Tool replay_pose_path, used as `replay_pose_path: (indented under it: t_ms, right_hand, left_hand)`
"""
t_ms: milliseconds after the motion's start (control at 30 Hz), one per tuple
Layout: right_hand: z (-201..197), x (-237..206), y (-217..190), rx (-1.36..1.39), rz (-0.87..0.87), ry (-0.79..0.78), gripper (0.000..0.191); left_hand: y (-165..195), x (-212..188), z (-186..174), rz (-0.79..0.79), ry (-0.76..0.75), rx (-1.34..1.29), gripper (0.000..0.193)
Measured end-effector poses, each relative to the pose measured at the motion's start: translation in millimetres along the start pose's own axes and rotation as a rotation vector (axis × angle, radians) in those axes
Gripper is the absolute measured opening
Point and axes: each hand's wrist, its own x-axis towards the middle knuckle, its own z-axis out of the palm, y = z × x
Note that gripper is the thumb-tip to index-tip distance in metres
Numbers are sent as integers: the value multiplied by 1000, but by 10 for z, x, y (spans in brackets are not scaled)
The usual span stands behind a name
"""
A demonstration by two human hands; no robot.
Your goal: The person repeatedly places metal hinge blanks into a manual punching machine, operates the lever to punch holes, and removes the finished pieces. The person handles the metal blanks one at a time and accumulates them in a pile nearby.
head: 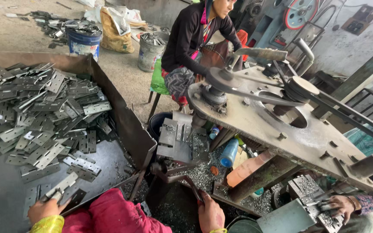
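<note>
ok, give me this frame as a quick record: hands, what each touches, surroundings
left hand: grips a hinge plate at the tray's near edge
right hand: on a lever under the press
tray: rusty, holds a pile of grey hinge plates
machine: belt and pulleys on a steel plate
others: seated person behind; another hand at far right
floor: two buckets, sacks

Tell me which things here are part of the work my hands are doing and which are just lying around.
In use:
- left hand picking a hinge plate from the tray
- heap of hinge plates in the metal tray
- right hand on the press lever

Lying about:
- blue bucket
- grey bucket
- blue bottle
- sack
</note>
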Motion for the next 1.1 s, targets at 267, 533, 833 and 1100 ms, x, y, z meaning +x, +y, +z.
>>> replay_pose_path:
  t_ms: [267, 533, 833, 1100]
  right_hand:
    - [-40, 28, -3, -60, 8, -127, 50]
    - [-5, 143, 36, -154, -180, -180, 55]
    - [-205, 137, -137, -135, -215, -260, 71]
    - [-225, 206, -295, -218, -132, -383, 75]
  left_hand:
    - [596, -328, 745, -359, -357, 78, 27]
    - [1295, -1367, 2507, 139, -1173, 575, 18]
    - [638, -2401, 3331, 1427, -637, 1524, 38]
    - [977, -2222, 3642, 919, -928, 1961, 30]
